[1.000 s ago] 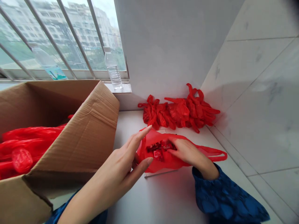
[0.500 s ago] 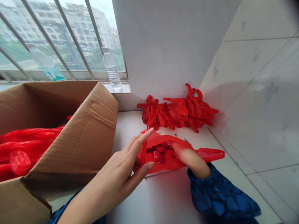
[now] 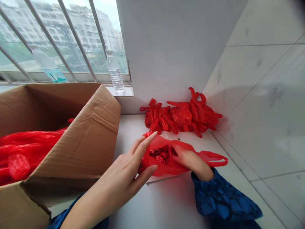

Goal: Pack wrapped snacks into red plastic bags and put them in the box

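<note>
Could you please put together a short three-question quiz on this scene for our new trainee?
1. True or false: the right hand touches the red plastic bag.
2. What lies inside that bag?
3. Which hand is nearer the cardboard box, left or right?

Key:
1. True.
2. Small dark red packets.
3. The left hand.

The head camera looks forward and down (close) at the red bag.
</note>
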Demonstrator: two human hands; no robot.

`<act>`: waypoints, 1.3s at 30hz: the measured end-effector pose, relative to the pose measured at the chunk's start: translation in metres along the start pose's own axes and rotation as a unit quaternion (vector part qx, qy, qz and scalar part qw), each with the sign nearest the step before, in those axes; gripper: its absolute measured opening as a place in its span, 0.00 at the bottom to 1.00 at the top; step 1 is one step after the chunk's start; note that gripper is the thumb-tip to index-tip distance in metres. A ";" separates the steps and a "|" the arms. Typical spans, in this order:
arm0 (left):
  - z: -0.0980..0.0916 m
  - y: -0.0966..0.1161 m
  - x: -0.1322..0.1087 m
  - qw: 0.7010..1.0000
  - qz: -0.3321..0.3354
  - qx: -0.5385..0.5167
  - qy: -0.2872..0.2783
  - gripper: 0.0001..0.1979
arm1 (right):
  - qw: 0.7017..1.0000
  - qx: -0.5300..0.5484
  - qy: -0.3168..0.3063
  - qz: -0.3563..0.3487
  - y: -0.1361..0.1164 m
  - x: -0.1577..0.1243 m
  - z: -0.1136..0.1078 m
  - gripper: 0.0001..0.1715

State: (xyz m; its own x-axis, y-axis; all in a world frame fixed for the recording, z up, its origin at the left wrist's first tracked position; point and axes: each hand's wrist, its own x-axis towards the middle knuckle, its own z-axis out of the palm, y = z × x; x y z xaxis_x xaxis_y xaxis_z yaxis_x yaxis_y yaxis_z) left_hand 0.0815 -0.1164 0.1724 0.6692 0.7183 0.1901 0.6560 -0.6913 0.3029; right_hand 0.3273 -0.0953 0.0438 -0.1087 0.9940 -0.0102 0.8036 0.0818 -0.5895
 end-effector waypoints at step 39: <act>0.027 -0.015 0.025 0.999 -0.023 0.032 -0.028 0.15 | 0.843 0.511 0.108 -0.128 -0.057 -0.010 -0.012 0.11</act>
State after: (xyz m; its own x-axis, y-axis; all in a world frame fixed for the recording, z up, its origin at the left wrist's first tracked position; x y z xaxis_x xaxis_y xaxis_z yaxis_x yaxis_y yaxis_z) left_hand 0.0975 -0.0904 0.1469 0.6555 0.7448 0.1250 0.7058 -0.6631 0.2493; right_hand 0.2895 -0.1094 0.0867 -0.0048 0.9524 0.3048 -0.1660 0.2999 -0.9394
